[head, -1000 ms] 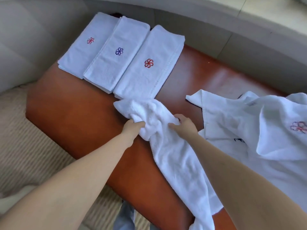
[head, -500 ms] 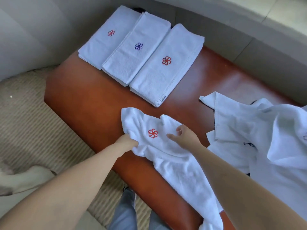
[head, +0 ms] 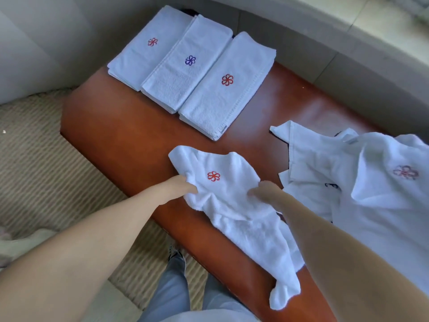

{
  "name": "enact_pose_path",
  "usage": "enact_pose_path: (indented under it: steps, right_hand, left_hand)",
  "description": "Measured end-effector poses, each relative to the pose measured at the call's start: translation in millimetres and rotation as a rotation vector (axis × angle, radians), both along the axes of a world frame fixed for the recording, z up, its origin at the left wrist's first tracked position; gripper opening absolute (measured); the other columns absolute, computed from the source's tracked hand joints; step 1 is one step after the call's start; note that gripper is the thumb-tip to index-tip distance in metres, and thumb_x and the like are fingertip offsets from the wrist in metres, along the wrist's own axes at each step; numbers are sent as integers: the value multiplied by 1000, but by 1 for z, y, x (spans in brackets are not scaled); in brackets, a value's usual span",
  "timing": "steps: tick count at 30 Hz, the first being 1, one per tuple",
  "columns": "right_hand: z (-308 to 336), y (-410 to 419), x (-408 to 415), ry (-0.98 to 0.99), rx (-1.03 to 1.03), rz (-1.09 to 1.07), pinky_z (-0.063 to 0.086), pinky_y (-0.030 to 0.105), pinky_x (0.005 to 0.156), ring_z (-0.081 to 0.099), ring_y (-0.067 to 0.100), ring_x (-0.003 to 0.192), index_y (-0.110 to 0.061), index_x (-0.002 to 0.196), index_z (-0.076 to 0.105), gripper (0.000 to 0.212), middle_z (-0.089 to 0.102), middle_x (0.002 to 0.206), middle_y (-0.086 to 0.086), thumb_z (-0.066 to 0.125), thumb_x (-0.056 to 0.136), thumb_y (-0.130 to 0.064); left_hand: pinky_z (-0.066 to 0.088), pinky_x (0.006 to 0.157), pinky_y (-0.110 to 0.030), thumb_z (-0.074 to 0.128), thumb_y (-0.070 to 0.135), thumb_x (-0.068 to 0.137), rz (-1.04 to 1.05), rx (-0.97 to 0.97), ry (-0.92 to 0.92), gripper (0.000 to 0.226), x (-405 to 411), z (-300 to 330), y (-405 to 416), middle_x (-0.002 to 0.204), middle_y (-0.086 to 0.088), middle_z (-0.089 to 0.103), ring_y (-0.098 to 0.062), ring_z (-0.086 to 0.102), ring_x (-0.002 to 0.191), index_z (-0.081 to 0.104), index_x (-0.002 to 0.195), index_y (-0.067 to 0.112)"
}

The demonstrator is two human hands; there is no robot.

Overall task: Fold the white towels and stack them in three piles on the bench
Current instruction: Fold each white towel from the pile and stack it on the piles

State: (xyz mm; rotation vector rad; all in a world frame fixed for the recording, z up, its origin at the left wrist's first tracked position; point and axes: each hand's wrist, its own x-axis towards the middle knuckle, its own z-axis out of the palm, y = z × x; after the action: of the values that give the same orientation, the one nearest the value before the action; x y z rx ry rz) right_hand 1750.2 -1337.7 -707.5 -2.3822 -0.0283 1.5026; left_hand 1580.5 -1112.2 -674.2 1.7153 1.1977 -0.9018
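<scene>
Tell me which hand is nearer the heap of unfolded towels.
Right. The right hand grips the loose towel right beside the heap of unfolded towels; the left hand grips that towel's far side, farther away.

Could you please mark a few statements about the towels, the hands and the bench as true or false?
1. Three piles lie side by side on the bench. True.
2. The middle pile shows a red flower. False: it is blue.
3. Both the left hand and the right hand grip the loose towel. True.
4. The loose towel is neatly folded. False: it is crumpled.
5. The unfolded heap lies left of the piles. False: it lies to the right.
</scene>
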Motion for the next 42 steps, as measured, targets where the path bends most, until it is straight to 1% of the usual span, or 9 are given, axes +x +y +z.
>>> enact_pose_path:
  steps: [5, 9, 12, 18, 23, 25, 30, 35, 42]
  right_hand:
    - [85, -19, 61, -417, 428, -551, 38, 20, 45, 47, 25, 61, -14, 67, 54, 17, 50, 58, -7, 56, 69, -31]
    - [87, -26, 83, -409, 468, -717, 48, 27, 66, 56, 20, 83, -21, 109, 60, 41, 60, 95, -3, 62, 83, -52]
    - [38, -45, 61, -217, 286, -674, 46, 39, 97, 52, 23, 107, -21, 137, 44, 61, 51, 122, 2, 70, 91, -51]
    - [-17, -87, 3, -11, 55, -591, 39, 29, 65, 50, 19, 69, -11, 103, 62, 27, 58, 89, 5, 75, 87, -30]
    - [-24, -84, -9, 14, 194, -555, 56, 42, 93, 67, 27, 101, -10, 107, 71, 26, 72, 108, 6, 77, 86, -24]
    - [-20, -80, -12, -50, 261, -567, 57, 40, 90, 70, 25, 96, -12, 102, 71, 19, 74, 103, 4, 75, 86, -22]
    - [9, -83, -13, -384, 356, -414, 47, 27, 66, 63, 8, 79, -27, 95, 72, 16, 69, 88, -14, 63, 94, -40]
    - [43, -90, 33, -590, 530, -966, 43, 11, 53, 54, -5, 54, -21, 93, 68, 19, 62, 74, -10, 57, 99, -36]
    - [15, -115, 50, -441, 326, -713, 52, 30, 72, 64, 17, 82, -23, 111, 64, 22, 66, 94, -6, 64, 90, -27]
  left_hand:
    - [47, 106, -36, 64, 27, 90, 349, 17, -209, 51, 22, 53, 35, 130, -6, 64, -23, 61, 118, 58, 139, 12]
    - [39, 111, -34, 68, 47, 93, 781, -257, -541, 35, 28, 61, 40, 119, 3, 73, -15, 64, 115, 69, 121, 27]
    - [35, 112, -43, 60, 62, 93, 594, -276, -364, 53, 20, 30, 20, 127, 8, 65, -14, 57, 119, 54, 136, 32]
    - [46, 112, -41, 57, 25, 101, 402, -110, -199, 59, 9, -44, -23, 141, -2, 54, -22, 54, 127, 37, 156, 28]
    - [52, 97, -33, 67, 42, 96, 354, -92, -338, 40, 43, -54, -36, 123, 8, 59, -17, 59, 111, 57, 133, 30]
    - [49, 81, -26, 67, 36, 97, 326, -144, -357, 17, 56, -50, -44, 113, 9, 60, -10, 56, 91, 64, 111, 27]
    - [48, 108, -39, 63, 18, 96, 414, -240, -433, 27, 76, -30, -61, 126, 2, 68, -19, 64, 115, 65, 124, 19]
    - [49, 104, -34, 54, 31, 106, 228, -439, -513, 36, 97, -2, -64, 136, 17, 61, -5, 59, 122, 55, 140, 42]
    - [47, 68, -32, 59, 24, 98, 317, 139, -293, 21, 87, -56, -65, 91, -9, 59, -22, 55, 75, 60, 109, 6]
